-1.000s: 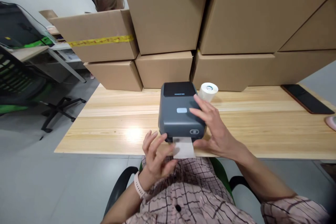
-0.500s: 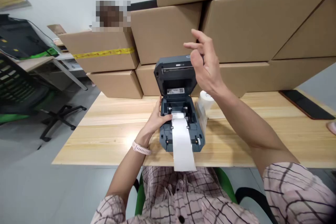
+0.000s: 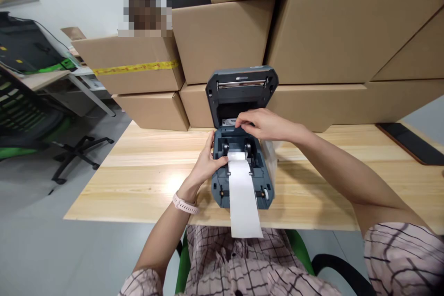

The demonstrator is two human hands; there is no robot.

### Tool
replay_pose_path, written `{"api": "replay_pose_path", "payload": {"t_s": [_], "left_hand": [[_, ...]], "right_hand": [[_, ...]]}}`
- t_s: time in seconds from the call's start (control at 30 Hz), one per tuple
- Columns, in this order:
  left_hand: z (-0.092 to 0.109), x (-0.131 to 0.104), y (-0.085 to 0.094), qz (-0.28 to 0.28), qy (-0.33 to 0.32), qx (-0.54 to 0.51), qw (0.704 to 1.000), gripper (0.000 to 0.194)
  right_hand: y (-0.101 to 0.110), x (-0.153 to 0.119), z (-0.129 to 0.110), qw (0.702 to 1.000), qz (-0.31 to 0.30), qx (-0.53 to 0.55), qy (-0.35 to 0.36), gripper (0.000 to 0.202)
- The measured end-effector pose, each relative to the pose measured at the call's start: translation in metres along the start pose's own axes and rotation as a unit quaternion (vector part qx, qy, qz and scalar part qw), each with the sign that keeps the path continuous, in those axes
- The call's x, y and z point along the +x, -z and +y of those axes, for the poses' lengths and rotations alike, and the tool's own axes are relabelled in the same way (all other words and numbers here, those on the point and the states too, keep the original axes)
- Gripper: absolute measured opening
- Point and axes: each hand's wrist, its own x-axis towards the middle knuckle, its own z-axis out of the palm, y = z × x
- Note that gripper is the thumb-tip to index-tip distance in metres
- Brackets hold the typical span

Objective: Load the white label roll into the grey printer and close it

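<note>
On a pale wooden tabletop [image 3: 138, 171] stands a dark blue-grey, boxy plastic printer [image 3: 258, 175], its chamfered lid [image 3: 239, 95] raised at the back. A white paper strip [image 3: 243, 199] runs down the middle of the open body and hangs past its front edge. The printer lies to the right of the left fingers and below the right ones. The left hand [image 3: 204, 166] is spread against the left wall, thumb reaching inside beside the paper. The right hand [image 3: 265, 125] hovers before the lid, fingers bent; whether they pinch anything cannot be told.
</note>
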Motion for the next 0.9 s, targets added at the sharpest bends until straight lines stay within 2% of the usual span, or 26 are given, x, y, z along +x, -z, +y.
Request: {"api": "replay_pose_path", "payload": {"t_s": [0.13, 0.33, 0.47, 0.53, 0.7, 0.8, 0.9], "left_hand": [[0.001, -0.001, -0.002, 0.002, 0.005, -0.002, 1.0, 0.104], [0.004, -0.001, -0.002, -0.002, 0.005, -0.005, 1.0, 0.104], [0.002, -0.001, -0.002, 0.001, 0.008, -0.005, 1.0, 0.107], [0.0, -0.001, -0.001, -0.004, 0.011, -0.012, 1.0, 0.11], [-0.005, -0.001, 0.004, -0.021, 0.0, -0.003, 1.0, 0.11], [-0.007, -0.001, 0.007, -0.03, -0.004, 0.016, 0.999, 0.11], [-0.008, -0.001, 0.008, -0.036, -0.011, 0.017, 0.999, 0.109]], "right_hand": [[0.003, 0.009, 0.012, 0.999, -0.02, 0.024, 0.042, 0.026], [-0.011, 0.014, 0.027, 0.997, -0.027, 0.014, 0.065, 0.026], [-0.012, 0.015, 0.019, 0.998, -0.033, 0.002, 0.05, 0.023], [-0.014, 0.014, 0.005, 0.996, -0.07, -0.014, 0.046, 0.021], [-0.028, 0.013, -0.029, 0.974, -0.214, -0.066, 0.032, 0.021], [-0.034, 0.014, -0.031, 0.961, -0.27, -0.05, 0.032, 0.029], [-0.033, 0.016, -0.021, 0.953, -0.292, 0.05, 0.067, 0.039]]}}
